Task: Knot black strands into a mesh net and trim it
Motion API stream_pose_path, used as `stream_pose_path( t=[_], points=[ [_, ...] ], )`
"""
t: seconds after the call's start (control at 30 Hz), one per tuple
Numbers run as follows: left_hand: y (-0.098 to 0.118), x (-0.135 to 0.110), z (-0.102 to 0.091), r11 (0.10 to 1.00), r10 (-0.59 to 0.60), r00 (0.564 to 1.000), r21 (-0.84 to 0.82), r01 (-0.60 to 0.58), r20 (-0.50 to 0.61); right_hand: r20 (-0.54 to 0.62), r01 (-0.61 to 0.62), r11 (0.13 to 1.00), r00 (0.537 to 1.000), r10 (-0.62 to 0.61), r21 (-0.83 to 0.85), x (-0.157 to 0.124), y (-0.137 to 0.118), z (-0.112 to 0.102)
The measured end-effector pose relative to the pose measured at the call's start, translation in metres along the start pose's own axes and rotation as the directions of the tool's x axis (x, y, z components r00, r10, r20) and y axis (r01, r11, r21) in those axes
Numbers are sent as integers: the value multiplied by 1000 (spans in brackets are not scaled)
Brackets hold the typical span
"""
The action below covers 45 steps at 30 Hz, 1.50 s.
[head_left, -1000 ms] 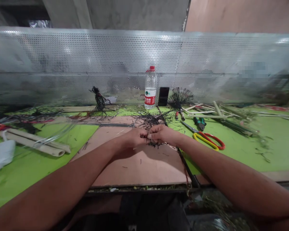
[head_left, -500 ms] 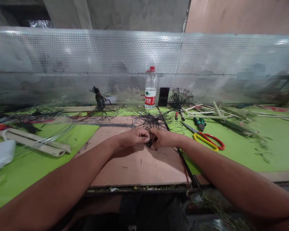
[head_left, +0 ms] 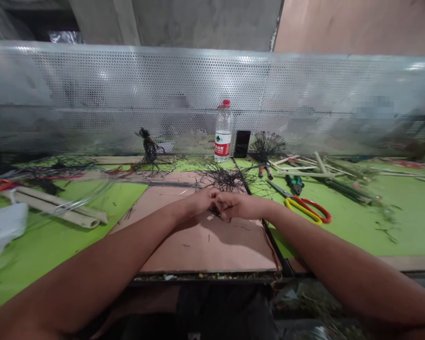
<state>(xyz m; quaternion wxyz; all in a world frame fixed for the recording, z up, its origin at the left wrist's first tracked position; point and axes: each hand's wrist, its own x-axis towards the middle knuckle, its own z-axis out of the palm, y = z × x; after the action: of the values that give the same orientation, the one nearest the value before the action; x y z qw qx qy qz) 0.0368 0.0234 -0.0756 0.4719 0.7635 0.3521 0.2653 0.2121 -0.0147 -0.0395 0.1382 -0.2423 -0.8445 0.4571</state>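
Observation:
In the middle of the head view, my left hand and my right hand meet above a pinkish board. Both are closed around the gathered end of a bundle of thin black wires. The loose strands fan out behind my fingers, toward the bottle. My fingertips touch one another and cover most of the gripped part. A small dark bit of it shows beneath them. Scissors with red and yellow handles lie to the right of my right hand.
A water bottle, a dark phone and more wire bundles stand along a perforated metal screen. Green-handled pliers and bamboo strips lie right. Bamboo tubes and a white device lie left.
My right hand has turned so its fingers lie further over the wires, hiding more of the gathered end. The whole view has shifted slightly.

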Motion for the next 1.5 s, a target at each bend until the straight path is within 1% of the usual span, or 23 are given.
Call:
stream_pose_path(
  t=[0.03,0.1,0.13,0.23,0.3,0.33,0.4,0.47,0.53,0.6,0.67,0.73,0.83,0.93,1.03,1.13,1.27,1.37,1.5],
  points=[
    [0,-1,0,1000,-25,1000,6,25,-18,24,1,999,1000,0,-34,2,1,3],
    [0,-3,-1,999,-44,999,-22,44,-1,56,-9,997,998,13,-74,2,2,3],
    [0,-4,-2,999,-27,999,-45,28,22,58,-22,998,998,25,-67,1,1,2],
    [-3,-4,-8,991,81,991,-119,-68,109,21,-32,999,999,33,-21,-6,-2,-10],
    [-5,-3,-11,981,141,979,-152,-118,148,4,-20,998,1000,21,-58,-11,-5,-17],
    [-5,-2,-12,979,151,976,-158,-126,160,3,-18,996,1000,18,-85,-13,-7,-19],
    [-5,1,-13,984,143,975,-134,-121,170,13,-29,990,999,31,-141,-15,-9,-20],
    [-3,2,-12,992,112,976,-70,-101,188,15,-50,970,998,55,-236,-15,-11,-19],
    [0,3,-10,996,77,977,21,-83,197,-24,-71,926,997,67,-372,-16,-11,-17],
    [3,2,-7,993,44,985,98,-61,164,-95,-111,865,993,73,-489,-18,-12,-18],
    [7,1,-3,993,15,994,115,-28,109,-166,-153,806,984,69,-572,-20,-13,-19],
    [9,-1,0,995,-19,998,101,13,61,-207,-169,741,977,41,-650,-21,-15,-20],
    [11,-3,1,989,-24,999,146,19,30,-209,-134,654,977,-38,-745,-21,-19,-20],
    [8,-3,0,982,12,999,186,-18,36,-216,-111,618,971,-99,-778,-17,-17,-18],
    [5,-2,-2,988,52,995,139,-64,91,-253,-116,634,959,-129,-765,-14,-10,-18],
    [5,-3,-5,989,76,988,119,-92,132,-280,-120,685,952,-126,-719,-11,-3,-18],
    [8,-5,-7,987,41,987,149,-65,155,-342,-149,752,934,-106,-642,-7,3,-19],
    [8,-5,-8,990,5,986,139,-28,167,-359,-137,790,927,-111,-598,-5,4,-18],
    [9,-5,-6,995,2,989,97,-17,150,-383,-115,838,916,-118,-534,-2,8,-17]
  ],
)
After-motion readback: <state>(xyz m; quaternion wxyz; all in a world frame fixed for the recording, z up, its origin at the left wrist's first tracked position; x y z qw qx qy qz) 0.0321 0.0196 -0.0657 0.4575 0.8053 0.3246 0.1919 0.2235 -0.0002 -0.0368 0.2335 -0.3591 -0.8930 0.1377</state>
